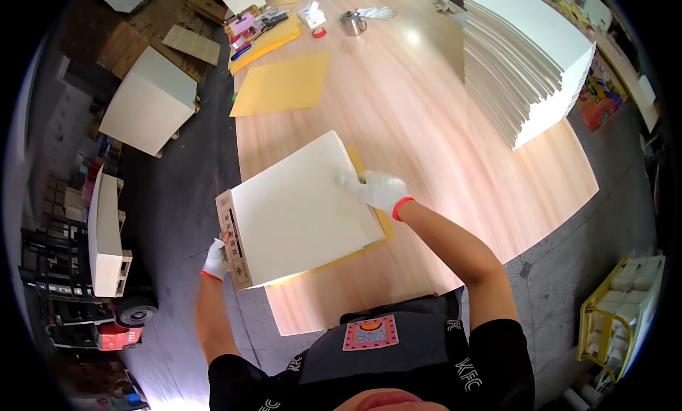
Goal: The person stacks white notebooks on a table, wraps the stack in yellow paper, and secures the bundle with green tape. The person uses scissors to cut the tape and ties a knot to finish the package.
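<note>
A white board point(305, 212) lies at a slant on the near left part of the table, over a yellow sheet whose edge shows at its right and near sides. Along its left side runs a brown printed cardboard strip point(234, 242). My left hand point(217, 258), in a white glove with a red cuff, grips this strip at the table's edge, its thumb on top and the other fingers mostly hidden. On the board's right side rests my right hand point(376, 189), gloved the same way. Its fingers stretch flat over the white surface, slightly blurred.
Beyond the board lies a yellow sheet point(284, 84). Tools and yellow packets point(266, 38), red tape point(318, 33) and a metal cup point(352, 23) sit farther back. A tall stack of white boards point(529, 56) stands far right. Left on the floor are loaded pallets point(153, 102) and a forklift point(78, 290).
</note>
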The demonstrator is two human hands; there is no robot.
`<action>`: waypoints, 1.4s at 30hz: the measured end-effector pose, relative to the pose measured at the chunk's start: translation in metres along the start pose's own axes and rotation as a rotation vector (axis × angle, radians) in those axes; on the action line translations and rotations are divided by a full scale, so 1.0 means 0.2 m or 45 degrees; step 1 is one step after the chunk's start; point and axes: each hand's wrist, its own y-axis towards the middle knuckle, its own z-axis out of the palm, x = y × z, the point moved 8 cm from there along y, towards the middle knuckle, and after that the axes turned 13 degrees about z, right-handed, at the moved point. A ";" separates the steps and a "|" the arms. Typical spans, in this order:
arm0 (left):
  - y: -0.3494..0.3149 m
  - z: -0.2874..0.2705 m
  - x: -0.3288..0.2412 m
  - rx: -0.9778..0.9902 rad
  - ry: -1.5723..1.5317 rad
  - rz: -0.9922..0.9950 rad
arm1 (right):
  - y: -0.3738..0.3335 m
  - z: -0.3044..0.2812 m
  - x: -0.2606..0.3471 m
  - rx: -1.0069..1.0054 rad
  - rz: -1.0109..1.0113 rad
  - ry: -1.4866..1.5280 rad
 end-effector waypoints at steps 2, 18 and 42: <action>0.01 0.03 0.01 0.017 0.012 -0.047 | -0.07 -0.18 0.03 -0.292 -0.095 -0.353; 0.07 0.03 -0.13 0.080 0.653 -0.210 | 0.15 0.09 0.13 0.403 0.012 0.678; 0.12 0.26 -0.27 -0.183 1.216 -0.082 | 0.19 0.01 0.07 0.138 0.003 0.394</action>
